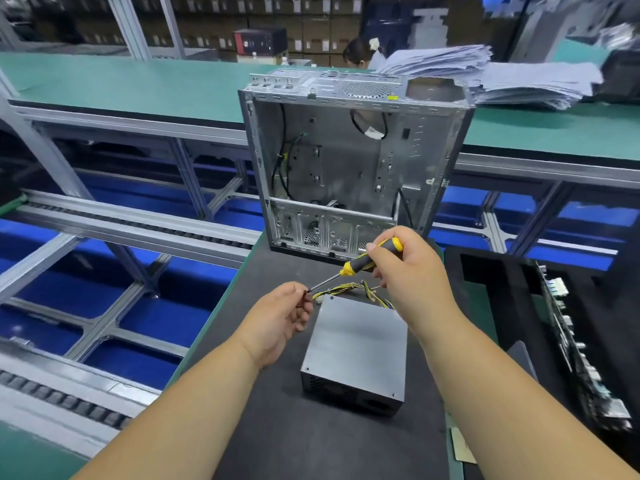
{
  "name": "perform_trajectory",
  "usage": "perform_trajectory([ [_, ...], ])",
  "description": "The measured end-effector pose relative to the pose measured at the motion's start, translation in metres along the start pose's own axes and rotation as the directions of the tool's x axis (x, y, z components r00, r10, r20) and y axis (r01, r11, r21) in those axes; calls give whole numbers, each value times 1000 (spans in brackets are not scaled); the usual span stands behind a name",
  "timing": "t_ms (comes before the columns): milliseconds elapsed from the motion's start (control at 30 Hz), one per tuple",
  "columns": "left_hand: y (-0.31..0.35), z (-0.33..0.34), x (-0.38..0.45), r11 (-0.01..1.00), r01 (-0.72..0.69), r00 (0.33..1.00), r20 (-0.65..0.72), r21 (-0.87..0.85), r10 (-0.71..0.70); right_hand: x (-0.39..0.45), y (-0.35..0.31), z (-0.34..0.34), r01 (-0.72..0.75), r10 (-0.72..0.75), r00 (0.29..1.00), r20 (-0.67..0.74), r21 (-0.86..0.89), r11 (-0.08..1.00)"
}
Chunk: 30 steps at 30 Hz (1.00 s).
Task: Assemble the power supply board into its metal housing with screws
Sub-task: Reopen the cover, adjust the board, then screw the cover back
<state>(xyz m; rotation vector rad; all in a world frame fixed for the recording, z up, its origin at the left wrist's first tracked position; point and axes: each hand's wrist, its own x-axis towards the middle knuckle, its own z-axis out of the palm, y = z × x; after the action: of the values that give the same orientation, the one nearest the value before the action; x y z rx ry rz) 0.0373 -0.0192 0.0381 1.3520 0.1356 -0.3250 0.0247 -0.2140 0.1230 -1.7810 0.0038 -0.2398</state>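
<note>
A grey metal power supply unit [356, 348] is seen lying flat on the dark mat [277, 427], in front of the open computer case [349, 161]. Its top face is plain and smooth; its near side is perforated with vent holes, and a bundle of yellow and black wires [349, 291] emerges from its far end. The case is stood upright at the far edge of the mat, silver inside, with black cables hanging along its inner wall. A screwdriver [360, 265] with a yellow and black handle is gripped in the right hand [405, 268], its shaft angled down to the left. Its tip is met by the left hand [280, 320], whose fingertips are pinched around something small and dark, too small to be identified. A yellow sticker is visible on the case's top edge; no writing can be read anywhere.
</note>
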Motion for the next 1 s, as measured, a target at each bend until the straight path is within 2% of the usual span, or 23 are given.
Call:
perform_trajectory([
  [167, 1, 13, 5, 999, 23, 999, 33, -31, -22, -4, 3, -11, 16, -17, 998, -53, -26, 1000],
  [267, 0, 20, 8, 998, 49, 998, 46, -30, -48, -8, 5, -16, 63, -70, 996, -60, -115, 991],
  [433, -4, 34, 14, 980, 164, 986, 19, -115, -163, -13, 9, -23, 134, -138, 990, 7, -276, 952],
  [633, 1, 65, 20, 931, 282, 956, -10, -231, -292, -15, 12, -36, 158, -142, 987, 73, -317, 935],
  [867, 6, 97, 40, 977, 160, 987, 10, 144, -163, -6, 16, -65, 83, -109, 992, -67, -305, 949],
  [1000, -9, 98, 52, 899, -18, 999, 45, 438, -2, -2, 20, -77, 59, -101, 988, -113, -329, 942],
])
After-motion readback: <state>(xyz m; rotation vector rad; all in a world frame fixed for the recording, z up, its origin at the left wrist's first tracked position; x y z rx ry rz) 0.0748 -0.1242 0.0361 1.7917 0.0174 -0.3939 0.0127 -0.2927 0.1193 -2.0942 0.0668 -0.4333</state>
